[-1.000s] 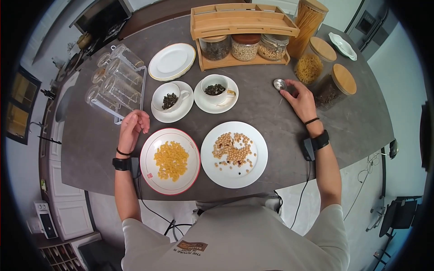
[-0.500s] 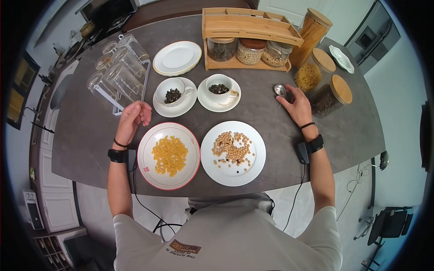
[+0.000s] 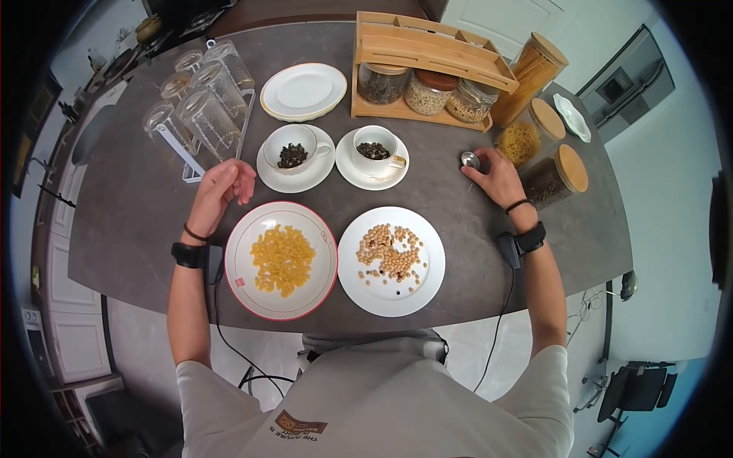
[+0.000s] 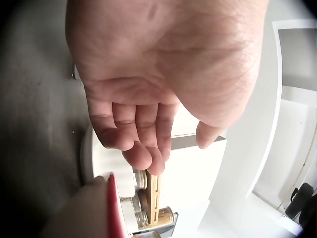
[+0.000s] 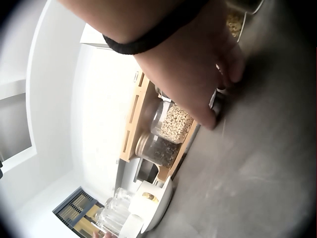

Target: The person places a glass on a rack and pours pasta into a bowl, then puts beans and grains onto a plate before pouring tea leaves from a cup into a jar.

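My right hand (image 3: 498, 182) rests low over the table at the right, thumb and fingers pinching a small round shiny metal cup (image 3: 469, 159). Most of its far side is hidden by fingers in the right wrist view. Beside that hand stands a wooden-lidded jar of dark contents (image 3: 544, 185). My left hand (image 3: 223, 187) lies at the left with loosely bent fingers and nothing in them, palm showing in the left wrist view. Near it are a white cup (image 3: 269, 150) and a gold-handled cup (image 3: 398, 161), each on a saucer and holding dark dried leaves.
In front sit a red-rimmed plate of yellow pieces (image 3: 237, 229) and a white plate of beans (image 3: 431, 282). Upturned glasses (image 3: 210, 114) stand in a rack at left, near stacked white plates (image 3: 303, 88). A wooden shelf with jars (image 3: 427, 57) and a pasta jar (image 3: 528, 137) stand behind.
The head view has shifted, so the table and its things sit differently in frame. Both hands keep nearly the same pose, and the right stays at the small metal cup.
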The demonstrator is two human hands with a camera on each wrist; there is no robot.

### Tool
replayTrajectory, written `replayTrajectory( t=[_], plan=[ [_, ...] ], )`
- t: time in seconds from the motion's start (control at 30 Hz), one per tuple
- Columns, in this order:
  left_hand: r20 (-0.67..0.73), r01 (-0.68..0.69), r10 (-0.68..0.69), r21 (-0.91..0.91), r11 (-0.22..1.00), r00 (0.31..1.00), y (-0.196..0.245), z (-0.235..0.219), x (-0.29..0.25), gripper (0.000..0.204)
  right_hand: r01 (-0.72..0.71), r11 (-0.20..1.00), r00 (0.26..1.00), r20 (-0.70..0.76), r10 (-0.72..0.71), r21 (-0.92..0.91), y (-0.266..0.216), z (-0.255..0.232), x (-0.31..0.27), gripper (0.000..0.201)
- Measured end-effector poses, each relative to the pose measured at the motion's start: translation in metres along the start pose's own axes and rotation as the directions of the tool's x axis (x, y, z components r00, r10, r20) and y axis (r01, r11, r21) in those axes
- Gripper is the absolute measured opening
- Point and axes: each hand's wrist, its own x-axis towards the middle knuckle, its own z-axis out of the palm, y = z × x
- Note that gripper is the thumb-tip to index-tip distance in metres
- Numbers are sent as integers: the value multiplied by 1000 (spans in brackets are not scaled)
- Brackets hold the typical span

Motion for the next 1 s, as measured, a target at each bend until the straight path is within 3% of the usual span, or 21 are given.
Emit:
replayTrajectory(
  t=[0.13,0.23,0.37,0.47,0.6,0.73,1.0],
  plan=[
    [35,10,-9,-20,1000,999,-1,-1,1,40,-8,998,999,31,6,64,-4,-19,10,46],
    [22,9,-9,-15,1000,1000,0,-1,0,41,1,964,1000,7,-3,265,-7,-40,30,46],
    [32,15,-15,-12,1000,999,-2,-2,1,41,81,961,994,-92,-58,265,-29,-82,62,47],
    [32,27,-26,-18,999,999,-1,-1,1,42,82,982,985,-165,-53,172,-30,-103,94,50],
    [19,23,-23,-26,999,1000,0,-2,0,42,33,985,992,-128,-11,170,-22,-112,137,56],
    [17,34,-33,-30,999,999,1,-2,0,42,56,997,993,-108,-51,46,-20,-104,165,60],
    [43,57,-55,-52,997,998,-3,-6,1,36,-47,991,997,57,54,-128,-18,-98,202,62]
  ],
)
